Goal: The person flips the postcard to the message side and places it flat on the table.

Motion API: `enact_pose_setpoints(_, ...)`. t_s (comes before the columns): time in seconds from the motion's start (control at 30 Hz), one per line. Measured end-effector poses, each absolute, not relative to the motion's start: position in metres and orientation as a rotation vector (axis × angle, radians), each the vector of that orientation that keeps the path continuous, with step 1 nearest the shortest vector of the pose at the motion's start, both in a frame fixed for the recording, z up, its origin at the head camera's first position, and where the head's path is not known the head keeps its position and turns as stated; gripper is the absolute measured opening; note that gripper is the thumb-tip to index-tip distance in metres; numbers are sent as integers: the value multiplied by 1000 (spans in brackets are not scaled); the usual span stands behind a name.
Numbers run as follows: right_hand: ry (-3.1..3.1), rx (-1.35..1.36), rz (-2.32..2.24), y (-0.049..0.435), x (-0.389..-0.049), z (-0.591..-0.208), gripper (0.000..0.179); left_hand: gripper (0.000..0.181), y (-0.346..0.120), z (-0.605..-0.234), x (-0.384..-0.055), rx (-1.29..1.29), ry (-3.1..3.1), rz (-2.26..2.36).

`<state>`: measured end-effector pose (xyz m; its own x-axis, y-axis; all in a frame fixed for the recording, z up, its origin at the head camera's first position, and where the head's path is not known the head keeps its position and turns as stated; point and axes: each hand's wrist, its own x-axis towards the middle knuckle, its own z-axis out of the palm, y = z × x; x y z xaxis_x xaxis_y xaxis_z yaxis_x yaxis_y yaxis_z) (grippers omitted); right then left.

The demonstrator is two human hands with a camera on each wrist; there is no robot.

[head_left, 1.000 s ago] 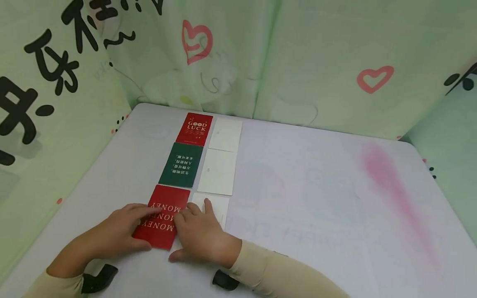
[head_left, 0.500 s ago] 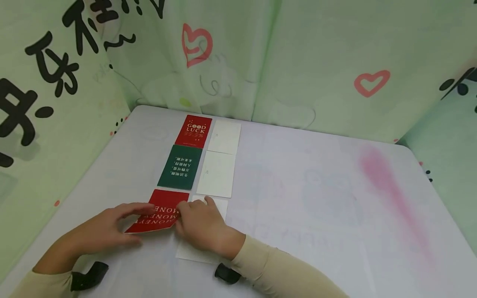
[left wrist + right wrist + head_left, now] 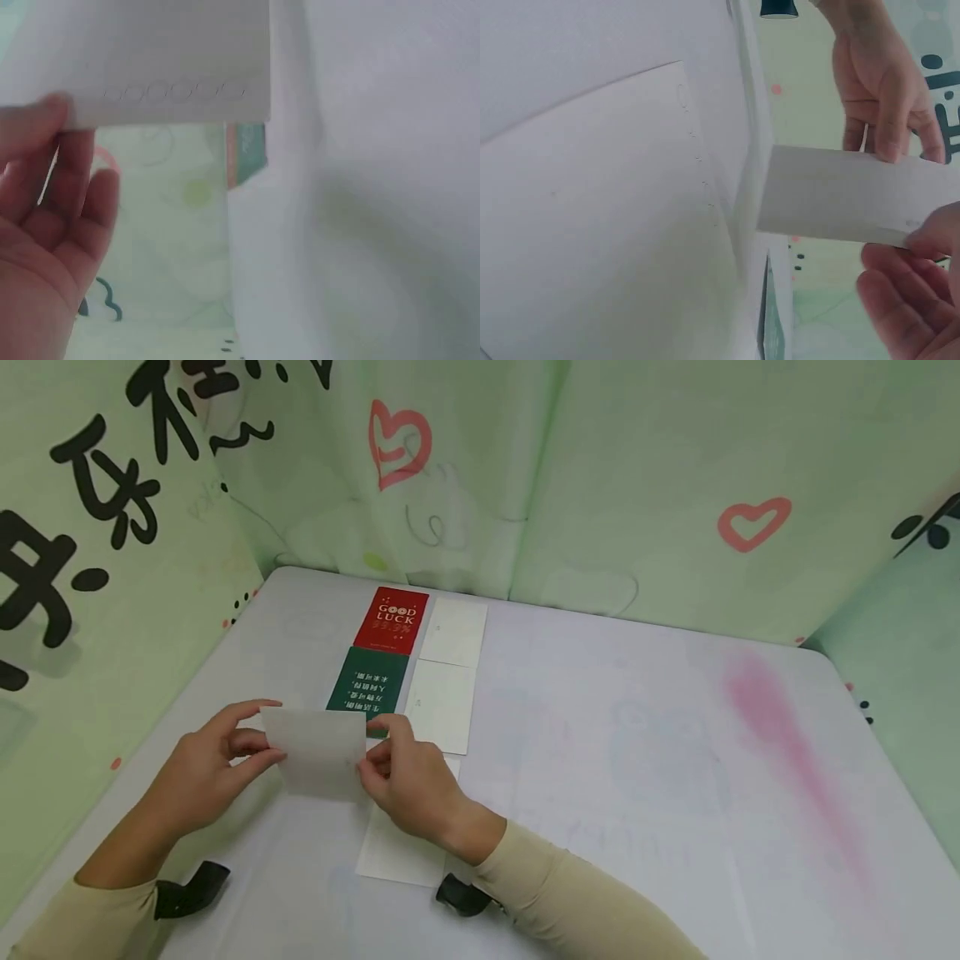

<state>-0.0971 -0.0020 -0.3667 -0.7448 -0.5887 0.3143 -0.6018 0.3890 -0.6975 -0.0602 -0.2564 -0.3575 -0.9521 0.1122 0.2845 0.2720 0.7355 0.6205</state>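
Observation:
A postcard (image 3: 318, 753) is held up off the table, its white back toward me. My left hand (image 3: 201, 772) pinches its left edge between thumb and fingers, while my right hand (image 3: 422, 783) pinches the right edge. In the left wrist view a row of small printed circles runs along the edge of the postcard (image 3: 172, 52). Behind it lies a green postcard (image 3: 369, 678), its lower part covered in the head view. A red GOOD LUCK postcard (image 3: 392, 620) sits beyond that. White-backed postcards line up on the right, the nearest (image 3: 401, 852) partly under my right hand.
Two more white-backed postcards, a far one (image 3: 453, 631) and a middle one (image 3: 442, 706), lie beside the coloured ones. The white table (image 3: 637, 793) has a pink smear at right. A green curtain (image 3: 600, 485) with drawn hearts encloses the table's back and sides.
The red MONEY postcard lay flat a second ago. Its near edge was tilted up, and now both hands hold it raised, white back showing. The nearest white-backed postcard is more exposed.

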Motion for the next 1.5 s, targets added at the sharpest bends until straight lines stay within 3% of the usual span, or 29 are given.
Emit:
enact_pose_setpoints(0.17,-2651,1067,1431,-3,-97,-367,49,67,-254,-356,-63,-265,-2711,-1063)
enact_pose_setpoints(0.4,-2831,1174,1033,-7,-100,-367,40,47,-251,-359,-68,-303,-2823,-1025)
enact_pose_setpoints(0.77,-3011,1172,713,-13,-109,-374,44,43,-242,-370,-77,-262,-3018,-962)
enact_pose_setpoints(1.5,-3131,1182,427,-21,-104,-382,52,50,-242,-383,-80,-269,-3245,-1003)
